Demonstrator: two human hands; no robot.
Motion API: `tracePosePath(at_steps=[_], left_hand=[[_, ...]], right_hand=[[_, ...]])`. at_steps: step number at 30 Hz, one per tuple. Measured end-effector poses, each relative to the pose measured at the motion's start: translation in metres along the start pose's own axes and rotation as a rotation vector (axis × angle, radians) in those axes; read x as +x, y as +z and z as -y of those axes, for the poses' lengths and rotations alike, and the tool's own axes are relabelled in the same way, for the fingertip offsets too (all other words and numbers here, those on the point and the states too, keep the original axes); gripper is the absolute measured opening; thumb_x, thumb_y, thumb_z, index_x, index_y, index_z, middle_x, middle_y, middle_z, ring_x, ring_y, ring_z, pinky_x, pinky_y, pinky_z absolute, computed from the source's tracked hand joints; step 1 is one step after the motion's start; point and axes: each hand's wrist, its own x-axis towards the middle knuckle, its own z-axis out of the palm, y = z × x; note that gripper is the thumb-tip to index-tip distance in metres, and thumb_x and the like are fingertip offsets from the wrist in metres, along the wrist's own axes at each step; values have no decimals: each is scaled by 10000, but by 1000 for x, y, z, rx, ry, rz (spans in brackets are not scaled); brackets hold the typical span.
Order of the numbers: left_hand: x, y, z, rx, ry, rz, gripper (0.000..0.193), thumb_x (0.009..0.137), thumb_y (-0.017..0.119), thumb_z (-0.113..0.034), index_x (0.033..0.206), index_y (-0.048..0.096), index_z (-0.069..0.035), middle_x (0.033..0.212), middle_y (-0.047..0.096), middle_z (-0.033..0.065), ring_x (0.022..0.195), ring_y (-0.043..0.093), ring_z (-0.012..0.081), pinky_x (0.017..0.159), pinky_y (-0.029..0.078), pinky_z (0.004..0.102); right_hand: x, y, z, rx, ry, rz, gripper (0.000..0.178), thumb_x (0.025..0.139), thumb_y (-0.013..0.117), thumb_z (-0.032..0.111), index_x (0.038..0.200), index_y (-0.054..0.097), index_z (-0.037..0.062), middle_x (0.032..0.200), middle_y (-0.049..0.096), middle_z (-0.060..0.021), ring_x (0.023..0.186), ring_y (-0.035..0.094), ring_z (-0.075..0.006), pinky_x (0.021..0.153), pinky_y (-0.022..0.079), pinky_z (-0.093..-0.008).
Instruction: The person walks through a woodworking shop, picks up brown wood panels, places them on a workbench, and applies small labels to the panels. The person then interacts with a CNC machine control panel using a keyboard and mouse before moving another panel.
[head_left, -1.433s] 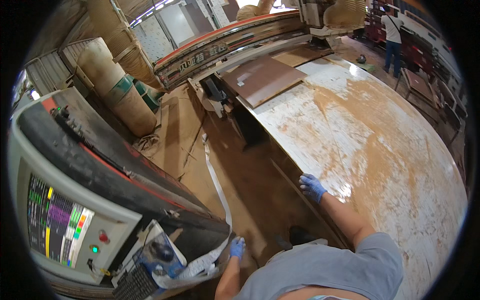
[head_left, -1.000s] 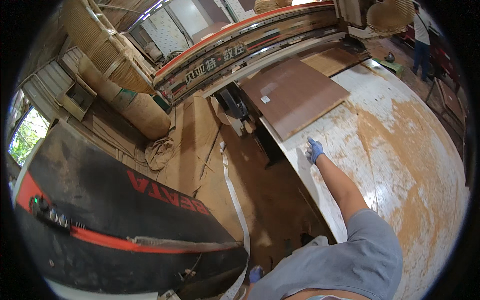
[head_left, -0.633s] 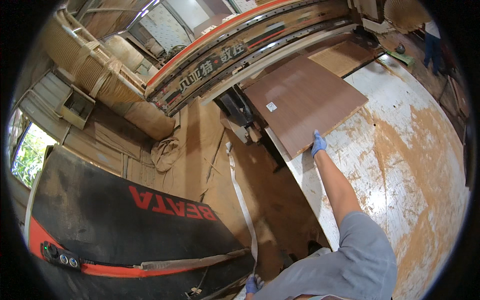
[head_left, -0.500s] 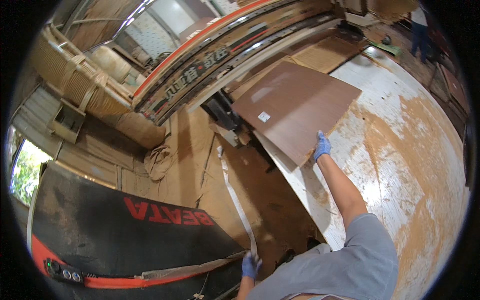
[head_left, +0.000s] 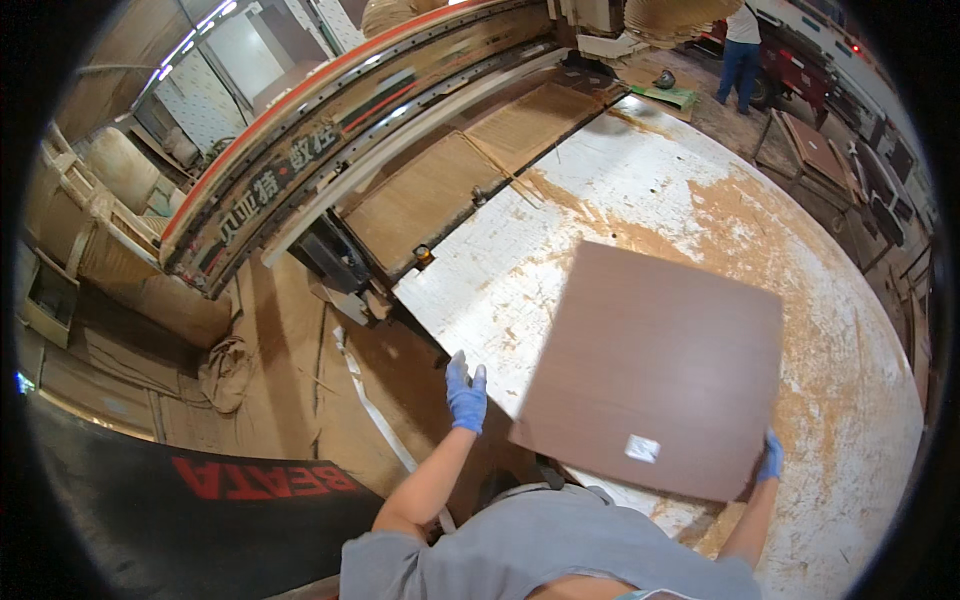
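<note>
A square brown wooden panel (head_left: pixel 665 360) with a small white label (head_left: pixel 642 449) is right in front of me, over the white sawdust-strewn table (head_left: pixel 470 300). My right hand (head_left: pixel 770 456), in a blue glove, grips the panel's right edge near its lower corner; part of the fingers is hidden by the board. Off the panel's left side, my blue-gloved left hand (head_left: pixel 466 393) is raised with thumb and fingers apart. It holds nothing and does not touch the panel.
A long machine gantry (head_left: pixel 330 130) with an orange-red top edge crosses beyond the table. At lower left stands a black cover with red lettering (head_left: pixel 200 520). A white strip (head_left: pixel 375 410) lies over the dusty floor. Another person (head_left: pixel 740 60) stands at far right.
The panel has come off the far end of the table toward me and turned, with my right hand still at its edge. My left hand has risen from low beside the black cover toward the panel.
</note>
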Motion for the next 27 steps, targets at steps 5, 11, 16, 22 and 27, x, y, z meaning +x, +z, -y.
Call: tracePosePath(at_steps=[5, 11, 16, 22, 27], left_hand=[[38, 43, 10, 26, 112, 157, 613, 829, 671, -119, 1355, 368, -29, 1343, 433, 155, 1219, 448, 268, 1043, 349, 355], [151, 52, 23, 223, 222, 134, 636, 774, 737, -229, 1307, 440, -50, 1275, 478, 157, 1172, 474, 294, 984, 395, 366], [310, 62, -9, 441, 414, 135, 662, 741, 756, -245, 1290, 455, -31, 1278, 482, 177, 1182, 461, 315, 1025, 360, 375], [509, 110, -21, 732, 405, 194, 781, 730, 719, -458, 1347, 414, -89, 1375, 408, 178, 1273, 376, 351, 1055, 327, 424], [644, 158, -15, 888, 330, 290, 829, 729, 693, -528, 1385, 378, -131, 1429, 360, 163, 1331, 306, 359, 1083, 286, 467]], right_hand=[[-64, -204, 40, -108, -307, -670, 339, 877, 608, 175, 1156, 593, -18, 1084, 633, -93, 957, 599, -212, 899, 468, -338], [-56, -83, -21, -450, -401, -857, 270, 889, 610, 159, 1093, 615, -18, 1081, 622, -75, 962, 562, -188, 891, 455, -323], [-40, 162, -80, -805, -563, -651, 286, 864, 610, 129, 1124, 600, 11, 1141, 597, -118, 1014, 560, -220, 883, 451, -328], [-57, 379, -123, -1215, -481, -476, 353, 809, 639, 186, 1129, 606, 38, 1251, 522, -185, 1107, 509, -320, 974, 382, -410], [-75, 505, -131, -1420, -471, -541, 384, 812, 602, 244, 1142, 598, 48, 1327, 465, -204, 1252, 399, -364, 1093, 210, -498]])
